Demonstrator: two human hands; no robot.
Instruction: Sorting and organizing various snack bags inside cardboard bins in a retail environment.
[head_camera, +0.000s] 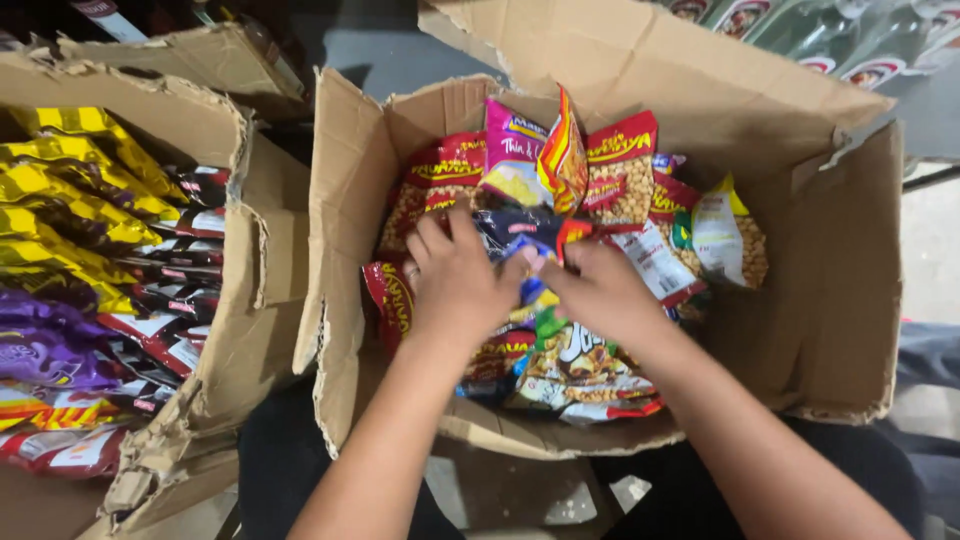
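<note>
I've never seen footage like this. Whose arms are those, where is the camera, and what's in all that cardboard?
The camera sits on a person's head and looks down, so the two arms are that person's own. Both hands are inside an open cardboard box full of snack packets in red, pink and yellow. The left hand rests flat on the packets. The right hand meets it over a dark blue packet; whether either grips it is unclear. A second torn box to the left holds yellow, purple and dark packets.
</note>
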